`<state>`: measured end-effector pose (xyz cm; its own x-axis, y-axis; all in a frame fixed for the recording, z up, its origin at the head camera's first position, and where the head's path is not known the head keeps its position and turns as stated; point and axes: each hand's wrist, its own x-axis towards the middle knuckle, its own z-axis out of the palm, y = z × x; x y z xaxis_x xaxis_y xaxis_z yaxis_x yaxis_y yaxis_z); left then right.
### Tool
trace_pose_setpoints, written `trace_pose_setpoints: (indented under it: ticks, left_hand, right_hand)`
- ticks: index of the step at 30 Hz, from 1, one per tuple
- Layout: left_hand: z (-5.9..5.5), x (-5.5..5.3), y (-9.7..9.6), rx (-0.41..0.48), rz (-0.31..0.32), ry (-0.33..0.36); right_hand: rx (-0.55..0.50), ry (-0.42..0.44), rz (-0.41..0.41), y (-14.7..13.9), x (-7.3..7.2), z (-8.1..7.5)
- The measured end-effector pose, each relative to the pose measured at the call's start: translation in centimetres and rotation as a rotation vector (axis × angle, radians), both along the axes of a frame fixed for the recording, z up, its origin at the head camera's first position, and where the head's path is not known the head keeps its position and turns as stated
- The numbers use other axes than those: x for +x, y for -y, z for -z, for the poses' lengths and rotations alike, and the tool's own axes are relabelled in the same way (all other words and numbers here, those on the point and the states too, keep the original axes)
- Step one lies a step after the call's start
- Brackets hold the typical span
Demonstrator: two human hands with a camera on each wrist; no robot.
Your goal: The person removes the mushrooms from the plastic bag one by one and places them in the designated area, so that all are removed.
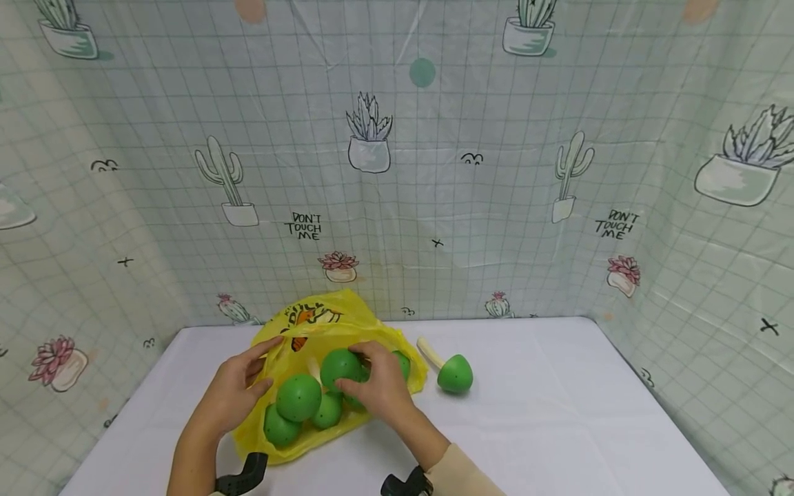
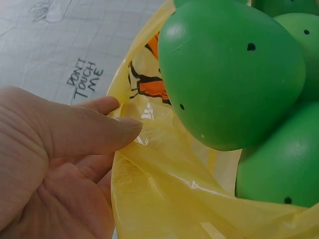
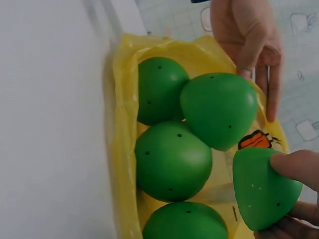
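A yellow plastic bag (image 1: 353, 310) lies on the table with its mouth spread toward me. Inside sit several green maracas (image 1: 299, 397) with rounded, black-dotted heads. At the bag's left edge is my left hand (image 1: 232, 396); it pinches the yellow film, thumb (image 2: 107, 132) inside the mouth and fingers outside. My right hand (image 1: 381, 386) reaches over the mouth and grips one maraca (image 3: 264, 186) by its green head, thumb on one side and fingers on the other. The handles of the bagged maracas are mostly hidden under the heads.
One more maraca (image 1: 455, 375) lies on the white tabletop (image 1: 558, 413) right of the bag, its pale handle pointing back left. Behind the table hangs a checked curtain (image 1: 422, 186) printed with cacti, and it closes in both sides too.
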<state>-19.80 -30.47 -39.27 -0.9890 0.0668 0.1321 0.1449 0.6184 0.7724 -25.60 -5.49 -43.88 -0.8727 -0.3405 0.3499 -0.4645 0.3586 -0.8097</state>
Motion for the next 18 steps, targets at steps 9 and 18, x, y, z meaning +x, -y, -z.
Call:
trace_pose_setpoints:
  ticks: [9,18]
  left_hand:
    - [-0.1,0.0,-0.1,-0.001,-0.01,0.016]
    - [-0.1,-0.1,-0.3,-0.03,-0.028,0.028]
  right_hand:
    - [-0.1,0.006,-0.036,-1.3,0.7,-1.7]
    - [-0.25,0.02,-0.114,-2.7,1.6,-4.0]
